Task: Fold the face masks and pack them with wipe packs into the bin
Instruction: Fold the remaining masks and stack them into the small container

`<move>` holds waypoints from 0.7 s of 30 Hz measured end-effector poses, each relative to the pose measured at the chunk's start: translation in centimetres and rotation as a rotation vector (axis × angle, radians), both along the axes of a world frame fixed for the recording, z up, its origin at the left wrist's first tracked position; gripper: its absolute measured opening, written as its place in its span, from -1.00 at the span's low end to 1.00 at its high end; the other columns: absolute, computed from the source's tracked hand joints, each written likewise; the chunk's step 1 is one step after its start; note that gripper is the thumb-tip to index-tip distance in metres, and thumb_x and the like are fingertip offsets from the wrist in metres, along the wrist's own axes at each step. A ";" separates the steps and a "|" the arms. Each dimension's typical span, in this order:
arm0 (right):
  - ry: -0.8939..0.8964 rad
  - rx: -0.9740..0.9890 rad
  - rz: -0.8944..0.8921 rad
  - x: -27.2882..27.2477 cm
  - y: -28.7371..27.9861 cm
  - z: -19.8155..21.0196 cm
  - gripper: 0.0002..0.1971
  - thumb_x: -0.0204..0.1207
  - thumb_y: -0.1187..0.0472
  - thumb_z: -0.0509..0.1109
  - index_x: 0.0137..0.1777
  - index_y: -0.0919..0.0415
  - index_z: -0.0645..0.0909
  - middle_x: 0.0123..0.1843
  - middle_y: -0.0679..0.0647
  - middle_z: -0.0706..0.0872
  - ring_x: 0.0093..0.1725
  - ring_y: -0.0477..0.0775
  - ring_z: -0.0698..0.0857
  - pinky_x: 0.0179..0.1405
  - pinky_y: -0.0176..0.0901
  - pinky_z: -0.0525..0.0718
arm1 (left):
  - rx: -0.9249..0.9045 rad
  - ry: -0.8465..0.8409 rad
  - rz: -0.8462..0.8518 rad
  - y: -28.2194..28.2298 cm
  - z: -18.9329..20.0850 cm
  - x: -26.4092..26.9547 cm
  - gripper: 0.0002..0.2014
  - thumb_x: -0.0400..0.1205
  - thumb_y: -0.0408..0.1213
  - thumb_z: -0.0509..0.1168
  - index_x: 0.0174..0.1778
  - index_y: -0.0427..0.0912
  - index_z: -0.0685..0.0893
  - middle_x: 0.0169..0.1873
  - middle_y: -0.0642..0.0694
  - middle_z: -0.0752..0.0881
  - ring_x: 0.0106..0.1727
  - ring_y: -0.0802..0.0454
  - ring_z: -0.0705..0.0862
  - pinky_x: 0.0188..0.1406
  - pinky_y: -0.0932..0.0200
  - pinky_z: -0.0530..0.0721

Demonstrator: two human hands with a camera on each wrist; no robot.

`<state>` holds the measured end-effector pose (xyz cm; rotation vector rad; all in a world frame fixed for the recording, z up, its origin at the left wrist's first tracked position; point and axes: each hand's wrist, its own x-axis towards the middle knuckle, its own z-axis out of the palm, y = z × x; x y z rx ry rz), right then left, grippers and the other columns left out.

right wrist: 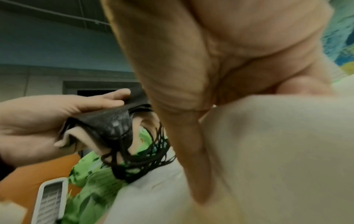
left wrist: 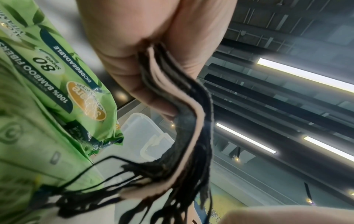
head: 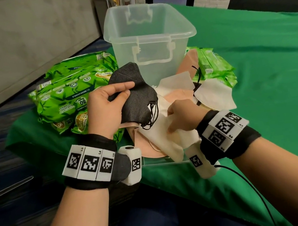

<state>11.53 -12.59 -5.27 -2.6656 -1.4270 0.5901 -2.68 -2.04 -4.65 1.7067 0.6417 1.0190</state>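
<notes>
Presently the left hand [head: 107,108] is clenched on a stack of folded masks [head: 133,93], thumb laid across the black outer face and fingers curled beneath. The left wrist view shows several black layers with one peach layer sandwiched between them, pinched along one edge. Black ear loops [head: 151,116] dangle loose from the lower end of the stack.

The right hand [head: 181,116] grasps a white mask [head: 165,138] from the loose heap, thumb and fingers closed on the fabric; the right wrist view is blurred but shows pale cloth against the palm. Around it lie further white and peach masks [head: 214,94], unfolded and overlapping, on the green cloth [head: 265,73].

Behind the heap stands the clear bin [head: 149,37], upright, lid off; its contents cannot be judged reliably through the wall. Large wipe packs [head: 66,93] lie stacked to its left, smaller wipe packs [head: 213,64] to its right.

Assessment: the masks are light, soft and limp, and a folded stack will likely splay unless pinched firmly near the fold edge. Loops are liable to snag on neighbouring masks; they should be gathered in. The wipe packs appear heavier and slick-wrapped; hold them across the body, not by the flap.
</notes>
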 end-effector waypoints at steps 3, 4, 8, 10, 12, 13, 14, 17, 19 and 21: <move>0.079 0.174 -0.088 1.1 -0.4 1.4 -0.85 0.35 0.23 0.54 -0.17 0.31 0.69 -0.28 0.12 0.58 -0.18 0.08 0.49 -0.51 -0.31 0.36 | -0.009 0.003 0.005 0.1 0.1 -0.2 -0.72 0.56 -0.44 0.34 -0.12 0.12 0.74 -0.11 0.12 0.76 0.05 0.21 0.68 0.20 0.30 0.56; 0.109 0.226 -0.124 1.6 -0.7 2.0 -0.85 0.35 0.25 0.53 -0.33 0.27 0.63 -0.39 0.08 0.53 -0.24 0.08 0.48 -0.56 -0.34 0.33 | -0.014 0.004 0.012 0.2 0.1 -0.2 -0.72 0.57 -0.44 0.33 -0.10 0.12 0.74 -0.11 0.13 0.76 0.05 0.23 0.67 0.20 0.31 0.56; 0.337 0.651 -0.314 3.6 -2.0 4.5 -0.85 0.34 0.32 0.52 -0.22 0.42 0.64 -0.34 0.13 0.60 -0.33 0.04 0.54 -0.32 -0.20 0.50 | -0.044 0.009 0.030 0.2 0.3 -0.1 -0.73 0.59 -0.43 0.31 -0.04 0.10 0.73 -0.09 0.11 0.75 0.05 0.25 0.67 0.23 0.27 0.56; 0.508 0.924 -0.391 3.7 -2.6 5.8 -0.91 0.36 0.39 0.49 -0.27 0.35 0.62 -0.33 0.12 0.64 -0.40 -0.04 0.58 -0.35 -0.25 0.56 | -0.080 0.014 0.023 -0.1 0.4 0.3 -0.76 0.59 -0.41 0.32 -0.01 0.05 0.72 -0.06 0.08 0.75 0.01 0.33 0.67 0.25 0.22 0.58; 0.638 1.115 -0.394 3.5 -3.0 6.6 -0.88 0.40 0.39 0.46 -0.28 0.26 0.58 -0.31 0.10 0.64 -0.38 -0.05 0.59 -0.35 -0.27 0.55 | -0.128 0.009 0.021 -0.6 0.5 0.8 -0.85 0.60 -0.32 0.33 0.01 -0.02 0.73 0.00 -0.03 0.77 -0.01 0.33 0.68 0.25 0.21 0.59; 0.728 1.190 -0.381 3.4 -3.0 6.8 -0.90 0.42 0.39 0.44 -0.24 0.27 0.57 -0.26 0.13 0.66 -0.30 0.02 0.60 -0.26 -0.18 0.56 | -0.163 -0.001 0.016 -0.9 0.6 1.1 -0.89 0.60 -0.22 0.34 -0.03 -0.03 0.75 0.01 -0.10 0.78 0.04 0.21 0.71 0.28 0.13 0.59; 0.827 1.251 -0.368 3.2 -3.0 6.9 -0.93 0.44 0.39 0.43 -0.19 0.28 0.58 -0.21 0.15 0.68 -0.22 0.07 0.60 -0.18 -0.12 0.58 | -0.207 -0.014 0.008 -1.1 0.7 1.4 -0.86 0.57 -0.11 0.33 -0.11 -0.02 0.77 0.00 -0.13 0.79 0.09 0.05 0.72 0.31 0.01 0.59; 1.028 1.349 -0.328 2.3 -2.5 6.5 -0.94 0.44 0.40 0.39 -0.13 0.29 0.58 -0.17 0.14 0.71 -0.17 0.06 0.65 -0.08 -0.10 0.66 | -0.363 -0.019 -0.060 -1.7 0.9 2.1 -0.52 0.40 0.28 0.23 -0.25 -0.05 0.82 -0.01 -0.14 0.80 0.16 -0.10 0.71 0.35 -0.18 0.55; 1.071 1.309 -0.304 1.4 -2.1 5.9 -0.88 0.41 0.42 0.41 -0.06 0.34 0.59 -0.09 0.21 0.71 -0.13 0.07 0.68 -0.02 -0.09 0.69 | -0.468 -0.090 -0.180 -2.0 1.0 2.4 -0.32 0.27 0.43 0.24 -0.07 -0.10 0.83 0.09 -0.19 0.77 0.23 -0.12 0.68 0.41 -0.20 0.48; 1.047 1.204 -0.299 0.6 -1.9 5.0 -0.81 0.43 0.45 0.40 0.04 0.43 0.60 -0.01 0.30 0.69 -0.05 0.16 0.66 0.09 0.02 0.66 | -0.498 -0.174 -0.256 -2.2 1.2 2.5 -0.24 0.26 0.44 0.33 0.10 -0.13 0.77 0.18 -0.16 0.74 0.29 -0.07 0.65 0.44 -0.13 0.45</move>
